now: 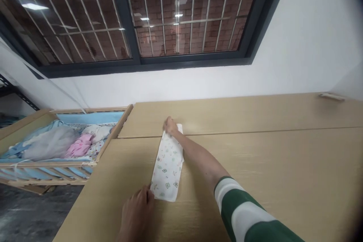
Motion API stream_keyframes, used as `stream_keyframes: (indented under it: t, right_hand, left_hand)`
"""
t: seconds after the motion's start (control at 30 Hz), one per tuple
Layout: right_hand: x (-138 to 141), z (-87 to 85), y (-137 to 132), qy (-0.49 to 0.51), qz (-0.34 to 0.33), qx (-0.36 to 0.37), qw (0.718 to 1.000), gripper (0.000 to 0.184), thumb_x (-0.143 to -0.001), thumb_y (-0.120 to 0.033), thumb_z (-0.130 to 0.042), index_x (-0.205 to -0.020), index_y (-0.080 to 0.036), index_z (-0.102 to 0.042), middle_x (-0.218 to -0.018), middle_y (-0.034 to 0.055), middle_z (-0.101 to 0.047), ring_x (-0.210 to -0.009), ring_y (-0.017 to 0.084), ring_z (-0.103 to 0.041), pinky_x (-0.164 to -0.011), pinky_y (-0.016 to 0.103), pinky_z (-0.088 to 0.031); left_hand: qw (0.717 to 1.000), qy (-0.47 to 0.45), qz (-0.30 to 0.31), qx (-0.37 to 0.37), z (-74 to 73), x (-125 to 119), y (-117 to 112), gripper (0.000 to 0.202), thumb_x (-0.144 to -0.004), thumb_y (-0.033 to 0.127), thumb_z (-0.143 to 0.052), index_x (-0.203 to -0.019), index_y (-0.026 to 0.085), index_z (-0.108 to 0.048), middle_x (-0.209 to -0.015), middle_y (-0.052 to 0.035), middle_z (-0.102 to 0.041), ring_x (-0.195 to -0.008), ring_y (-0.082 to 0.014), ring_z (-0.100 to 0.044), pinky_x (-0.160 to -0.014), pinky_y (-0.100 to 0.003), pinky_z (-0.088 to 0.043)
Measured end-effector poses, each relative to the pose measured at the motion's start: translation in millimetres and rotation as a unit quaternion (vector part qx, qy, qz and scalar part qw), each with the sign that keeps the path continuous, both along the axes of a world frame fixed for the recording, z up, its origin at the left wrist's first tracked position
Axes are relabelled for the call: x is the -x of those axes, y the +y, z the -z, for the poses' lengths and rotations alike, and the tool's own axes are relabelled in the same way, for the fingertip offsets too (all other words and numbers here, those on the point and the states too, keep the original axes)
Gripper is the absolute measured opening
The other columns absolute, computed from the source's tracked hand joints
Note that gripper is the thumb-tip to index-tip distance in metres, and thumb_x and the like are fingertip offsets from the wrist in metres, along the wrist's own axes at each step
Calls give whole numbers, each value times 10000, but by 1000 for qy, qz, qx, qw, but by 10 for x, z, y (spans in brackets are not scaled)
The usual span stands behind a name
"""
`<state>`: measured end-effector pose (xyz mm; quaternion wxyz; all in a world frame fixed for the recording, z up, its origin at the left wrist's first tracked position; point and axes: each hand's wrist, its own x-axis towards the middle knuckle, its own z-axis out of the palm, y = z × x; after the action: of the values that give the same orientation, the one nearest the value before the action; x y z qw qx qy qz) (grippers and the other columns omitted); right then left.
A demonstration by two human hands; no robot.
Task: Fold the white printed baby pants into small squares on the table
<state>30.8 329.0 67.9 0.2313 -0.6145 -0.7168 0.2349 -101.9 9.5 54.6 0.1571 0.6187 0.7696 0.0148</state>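
Observation:
A white cloth (168, 166) with a small green and brown print lies on the wooden table top, folded into a long narrow strip. At its far left corner my right hand (170, 125) pinches the edge, the forearm reaching in from the lower right. My left hand (137, 211) is at the near left corner, thumb and fingers closed on the cloth's edge. The strip lies flat between both hands, and a bit of another layer shows at its right side.
The wooden table (255, 181) has a seam along its back part. Left of it stands a wooden crib (112, 136) holding a pink cloth (81, 145) and pale bedding. Behind is a white wall under a barred window (187, 60). A small flat object (332, 96) lies far right.

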Motion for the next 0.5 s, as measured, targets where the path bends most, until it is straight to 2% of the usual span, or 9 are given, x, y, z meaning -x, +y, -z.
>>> stream_keyframes:
  t: [0.07, 0.13, 0.17, 0.23, 0.3, 0.37, 0.43, 0.5]
  right_hand:
    - [14, -69, -81, -13, -27, -16, 999, 284, -917, -166, -525, -1199, -168, -495, -1178, 156, -631, -1036, 263, -627, -832, 346, -485]
    - [26, -151, -245, -19, -68, -37, 997, 304, -952, -228, -518, -1252, -189, -487, -1278, 144, -600, -1132, 253, -596, -920, 353, -474]
    - [28, -187, -369, -20, -102, -48, 993, 318, -965, -270, -526, -1273, -202, -488, -1316, 130, -587, -1173, 243, -580, -963, 346, -462]
    - [15, -236, -700, -15, -210, -72, 975, 380, -980, -375, -548, -1324, -221, -494, -1377, 105, -566, -1248, 227, -547, -1037, 333, -434]
    - [-30, -234, -1109, -5, -377, -96, 921, 499, -998, -470, -516, -1418, -206, -462, -1470, 127, -507, -1346, 250, -486, -1102, 369, -398]
    - [-99, -172, -1525, 4, -492, -104, 865, 600, -1017, -507, -466, -1524, -200, -372, -1581, 141, -386, -1459, 265, -362, -1171, 396, -330]
    - [-174, -53, -1867, -1, -555, -97, 826, 628, -1033, -490, -430, -1571, -190, -308, -1618, 144, -325, -1506, 241, -286, -1207, 369, -276]
    - [-240, 91, -2076, -18, -584, -94, 806, 615, -1045, -460, -407, -1576, -167, -306, -1616, 143, -329, -1520, 210, -252, -1233, 331, -214]
  left_hand:
    - [998, 44, 10, -39, 7, -31, -22, 309, -1007, 251, -351, -905, 209, -640, -935, -89, -725, -901, -279, -681, -735, -363, -458]
    - [986, 74, 38, -143, 56, -81, -69, 308, -1004, 266, -361, -999, 188, -659, -1026, -120, -711, -988, -293, -663, -856, -410, -489]
    - [974, 77, 60, -204, 105, -111, -100, 310, -1002, 283, -373, -1074, 181, -656, -1101, -134, -700, -1039, -297, -650, -909, -427, -490]
    - [945, 65, 112, -301, 258, -176, -169, 352, -994, 319, -411, -1257, 185, -603, -1273, -144, -652, -1135, -291, -624, -965, -425, -494]
    - [923, 59, 161, -346, 469, -235, -239, 455, -972, 342, -470, -1402, 199, -512, -1406, -139, -581, -1246, -286, -577, -990, -412, -499]
    - [908, 79, 189, -366, 698, -279, -304, 531, -934, 360, -536, -1444, 220, -488, -1438, -130, -560, -1304, -304, -540, -988, -421, -509]
    - [894, 108, 203, -385, 889, -313, -357, 494, -895, 361, -583, -1378, 257, -566, -1383, -119, -607, -1292, -335, -549, -976, -459, -516]
    - [884, 126, 211, -397, 997, -342, -396, 391, -876, 357, -599, -1256, 285, -654, -1296, -113, -660, -1252, -363, -575, -993, -518, -503]
